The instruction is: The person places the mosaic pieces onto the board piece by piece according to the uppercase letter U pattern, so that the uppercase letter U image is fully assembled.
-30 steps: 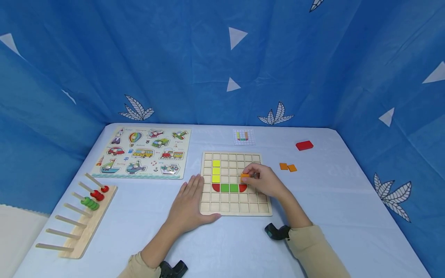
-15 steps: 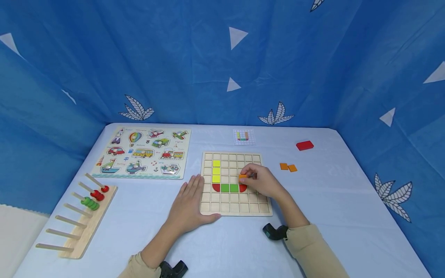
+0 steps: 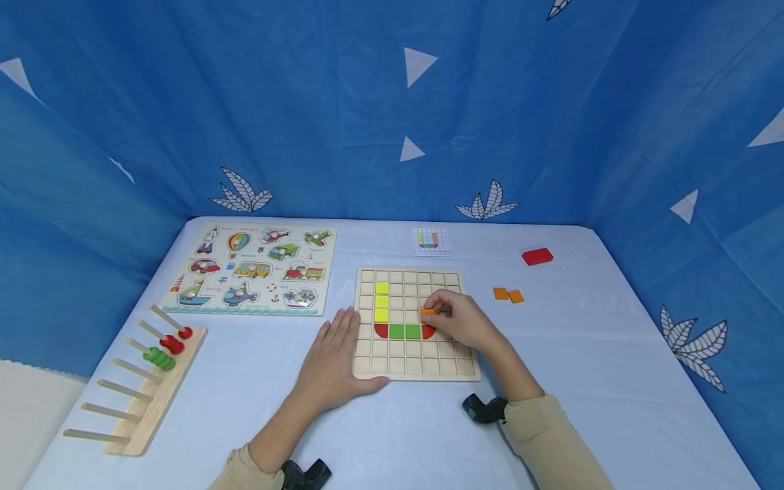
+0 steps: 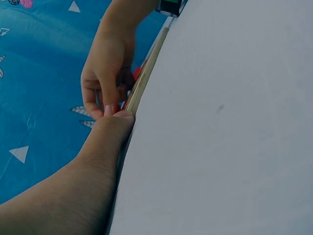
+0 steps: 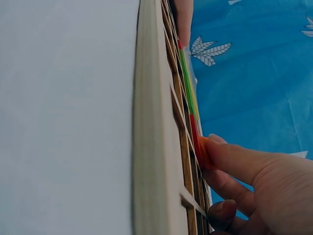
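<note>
In the head view a wooden grid board [image 3: 414,348] lies on the table. Yellow square tiles [image 3: 381,301] form a column in it, above a row of green tiles [image 3: 404,331] with a red rounded tile [image 3: 381,331] at each end. My right hand [image 3: 461,318] pinches an orange square tile [image 3: 427,312] between thumb and fingers, just above the right red tile. The right wrist view shows this orange tile [image 5: 206,152] at the grid beside the red piece [image 5: 195,138]. My left hand [image 3: 331,358] lies flat with fingers straight, touching the board's left edge.
Two loose orange tiles [image 3: 508,295] and a red block [image 3: 537,256] lie to the right. A pattern card [image 3: 431,242] is behind the board. At the left stand a vehicle puzzle [image 3: 251,270] and a peg rack [image 3: 156,395] with red and green beads.
My right hand has shifted slightly left with the orange tile, bringing it over the cell above the right red tile. My left hand has stayed in place.
</note>
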Demonstrator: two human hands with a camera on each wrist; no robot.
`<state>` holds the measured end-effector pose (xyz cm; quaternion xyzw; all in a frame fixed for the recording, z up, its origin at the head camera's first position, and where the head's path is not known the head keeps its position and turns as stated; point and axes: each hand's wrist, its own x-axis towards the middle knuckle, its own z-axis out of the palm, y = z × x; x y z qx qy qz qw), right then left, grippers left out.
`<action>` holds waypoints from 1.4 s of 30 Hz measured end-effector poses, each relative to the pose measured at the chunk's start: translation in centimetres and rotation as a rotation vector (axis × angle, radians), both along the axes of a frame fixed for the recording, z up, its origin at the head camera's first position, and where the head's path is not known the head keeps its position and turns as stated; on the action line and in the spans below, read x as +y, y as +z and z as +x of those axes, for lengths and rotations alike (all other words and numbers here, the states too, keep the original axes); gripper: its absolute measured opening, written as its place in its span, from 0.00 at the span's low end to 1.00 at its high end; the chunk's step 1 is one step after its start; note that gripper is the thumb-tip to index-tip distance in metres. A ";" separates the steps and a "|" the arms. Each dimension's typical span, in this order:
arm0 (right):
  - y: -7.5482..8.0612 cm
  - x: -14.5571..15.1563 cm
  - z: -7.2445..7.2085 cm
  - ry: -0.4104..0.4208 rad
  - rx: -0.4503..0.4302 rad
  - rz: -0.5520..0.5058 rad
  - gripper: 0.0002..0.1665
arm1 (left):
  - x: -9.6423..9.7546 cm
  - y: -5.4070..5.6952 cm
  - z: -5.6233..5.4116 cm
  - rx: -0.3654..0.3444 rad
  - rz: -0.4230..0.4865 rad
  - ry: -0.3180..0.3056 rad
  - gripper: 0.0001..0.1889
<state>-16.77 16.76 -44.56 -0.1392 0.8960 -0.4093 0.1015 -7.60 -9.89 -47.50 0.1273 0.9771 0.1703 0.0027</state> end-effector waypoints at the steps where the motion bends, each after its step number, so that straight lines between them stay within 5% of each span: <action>1: 0.0 0.0 0.0 0.001 0.002 0.001 0.08 | 0.0 0.0 0.0 0.001 0.000 0.000 0.67; 29: -0.1 0.0 0.0 0.023 0.041 0.032 0.05 | 0.1 0.0 0.0 0.001 -0.003 -0.002 0.67; 42: 1.0 1.8 0.3 -0.028 0.046 0.033 0.18 | 0.0 0.1 0.0 -0.005 -0.003 0.001 0.67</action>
